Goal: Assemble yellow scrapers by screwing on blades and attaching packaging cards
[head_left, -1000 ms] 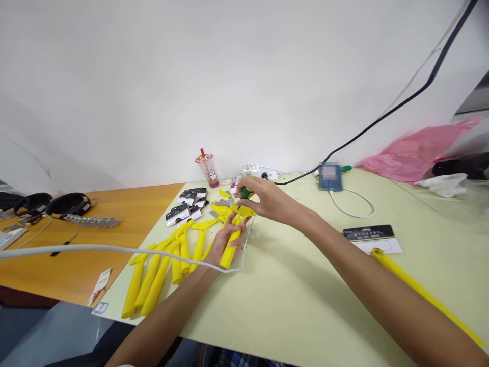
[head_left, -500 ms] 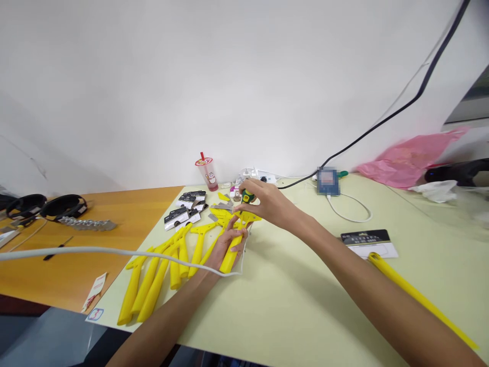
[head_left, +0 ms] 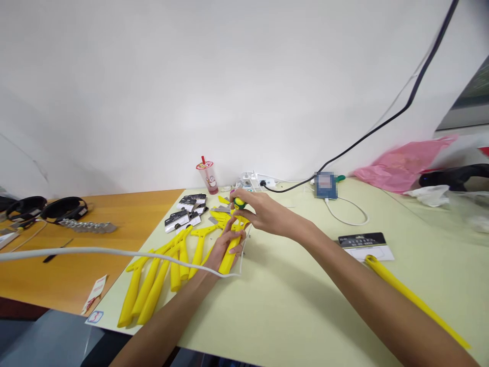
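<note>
My left hand point(head_left: 225, 246) is wrapped round the handle of a yellow scraper point(head_left: 229, 257), which tilts up and away from me. Above its head, my right hand point(head_left: 254, 206) grips a green and yellow screwdriver point(head_left: 240, 203) by the handle; fingers hide the tip, so I cannot tell whether it touches a screw. Several more yellow scraper handles point(head_left: 153, 290) lie side by side to the left of my left hand. Just behind the hands are yellow heads and grey metal blades point(head_left: 220, 209), partly covered by one another.
Black and white cards point(head_left: 178, 220) lie behind the handles, near a drink cup point(head_left: 208, 178). A white cable point(head_left: 114, 251) crosses in front of my left wrist. At right are a long yellow rod point(head_left: 416, 300), a card packet point(head_left: 367, 245) and a pink bag point(head_left: 408, 163).
My right hand and the screwdriver have shifted slightly left, and the screwdriver handle now shows its end more. My left hand still holds the scraper. The view has moved a little.
</note>
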Action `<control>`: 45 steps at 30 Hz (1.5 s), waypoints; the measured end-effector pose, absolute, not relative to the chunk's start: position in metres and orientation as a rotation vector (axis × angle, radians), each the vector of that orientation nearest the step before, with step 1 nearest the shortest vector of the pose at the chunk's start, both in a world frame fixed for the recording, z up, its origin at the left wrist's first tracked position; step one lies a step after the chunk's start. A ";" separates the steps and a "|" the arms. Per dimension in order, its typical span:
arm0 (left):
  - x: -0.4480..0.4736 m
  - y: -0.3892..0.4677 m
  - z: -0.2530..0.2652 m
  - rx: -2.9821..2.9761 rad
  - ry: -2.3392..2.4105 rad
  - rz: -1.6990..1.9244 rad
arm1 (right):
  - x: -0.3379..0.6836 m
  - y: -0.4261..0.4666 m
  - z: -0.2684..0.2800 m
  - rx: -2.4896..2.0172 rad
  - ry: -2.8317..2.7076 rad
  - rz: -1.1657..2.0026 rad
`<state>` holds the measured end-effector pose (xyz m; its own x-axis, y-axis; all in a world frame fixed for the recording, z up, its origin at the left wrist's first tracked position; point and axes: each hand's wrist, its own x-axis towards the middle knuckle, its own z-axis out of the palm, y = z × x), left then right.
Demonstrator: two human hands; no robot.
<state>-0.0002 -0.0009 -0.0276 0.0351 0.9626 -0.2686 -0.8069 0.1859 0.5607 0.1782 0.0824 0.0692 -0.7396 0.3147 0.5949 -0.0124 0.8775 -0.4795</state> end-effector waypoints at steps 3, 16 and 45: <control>-0.001 -0.001 -0.027 0.355 0.698 1.379 | 0.181 0.079 0.074 -0.244 -2.335 0.509; 0.001 -0.018 0.001 0.576 0.703 1.464 | 0.195 0.023 0.111 -0.203 -2.276 0.496; 0.047 -0.021 0.071 1.279 0.801 1.362 | 0.188 0.004 0.122 -0.014 -1.211 0.371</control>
